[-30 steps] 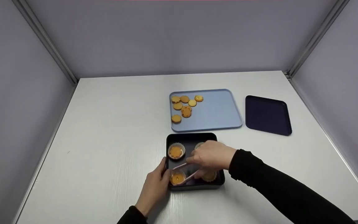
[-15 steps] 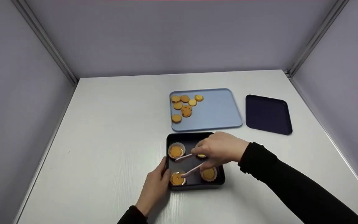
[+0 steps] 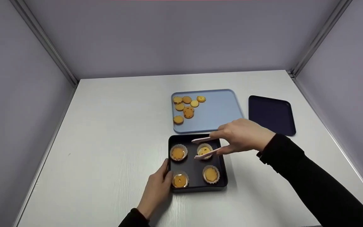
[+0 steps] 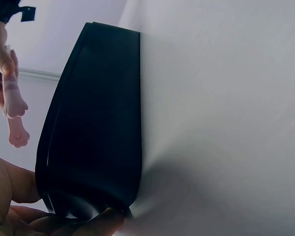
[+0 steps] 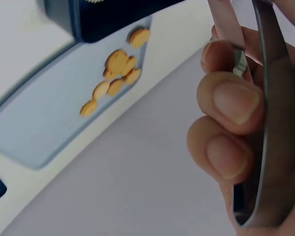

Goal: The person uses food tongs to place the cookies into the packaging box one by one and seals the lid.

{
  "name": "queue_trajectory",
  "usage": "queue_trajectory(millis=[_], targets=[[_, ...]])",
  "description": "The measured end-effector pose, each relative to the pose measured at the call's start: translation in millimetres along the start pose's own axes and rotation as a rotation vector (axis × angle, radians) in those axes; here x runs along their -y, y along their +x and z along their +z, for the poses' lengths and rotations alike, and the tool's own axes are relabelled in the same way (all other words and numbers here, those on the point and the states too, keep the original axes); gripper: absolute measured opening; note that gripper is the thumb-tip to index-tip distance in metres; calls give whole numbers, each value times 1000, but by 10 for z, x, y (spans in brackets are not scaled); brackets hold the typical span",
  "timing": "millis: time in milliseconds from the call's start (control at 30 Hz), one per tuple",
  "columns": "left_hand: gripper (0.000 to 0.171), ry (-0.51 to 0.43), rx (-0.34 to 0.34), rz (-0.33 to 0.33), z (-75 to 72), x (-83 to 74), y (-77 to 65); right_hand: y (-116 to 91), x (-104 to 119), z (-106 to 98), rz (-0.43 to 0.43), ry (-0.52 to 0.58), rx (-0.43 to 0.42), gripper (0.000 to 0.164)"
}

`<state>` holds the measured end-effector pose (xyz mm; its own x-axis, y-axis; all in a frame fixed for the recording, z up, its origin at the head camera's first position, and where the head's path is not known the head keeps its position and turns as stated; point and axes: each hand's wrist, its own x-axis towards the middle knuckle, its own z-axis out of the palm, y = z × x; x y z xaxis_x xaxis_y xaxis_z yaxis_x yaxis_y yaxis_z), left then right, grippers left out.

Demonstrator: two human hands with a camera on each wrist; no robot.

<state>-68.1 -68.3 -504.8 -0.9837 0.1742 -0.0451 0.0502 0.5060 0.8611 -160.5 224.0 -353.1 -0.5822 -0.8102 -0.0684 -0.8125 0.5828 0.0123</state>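
Observation:
In the head view my left hand grips the left side of a deep black pan, thumb and fingers at its wall. Four-cornered and rounded, the pan holds several paper cups, each with a cookie, such as the star-shaped one and the one with dark spots. My right hand holds spread tongs over the pan's far right part. Their pink tips are paw-shaped, with nothing between them. The right wrist view shows fingers curled round the metal tong handle.
Behind the pan lies a light blue tray with several cookies on its left side. A dark flat tray sits to its right, partly behind my right hand. Grey walls surround the white table.
My right hand has moved up and to the right with the tongs, from the near left cup toward the far right one. My left hand and the pan stay put.

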Motion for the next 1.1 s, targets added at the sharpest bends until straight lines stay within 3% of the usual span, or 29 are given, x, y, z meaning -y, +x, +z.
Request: queue_trajectory(millis=[433,667,1100], targets=[[52,7,6,0,-9,-5,-7,-145,-280,6,124,-23,-51,48],[52,19,-2,10,-7,2,-5,-197,-404,80,229,15,-112,59],[52,30,1,21,-9,10,-5,-292,-531,219,427,99,-176,61]])
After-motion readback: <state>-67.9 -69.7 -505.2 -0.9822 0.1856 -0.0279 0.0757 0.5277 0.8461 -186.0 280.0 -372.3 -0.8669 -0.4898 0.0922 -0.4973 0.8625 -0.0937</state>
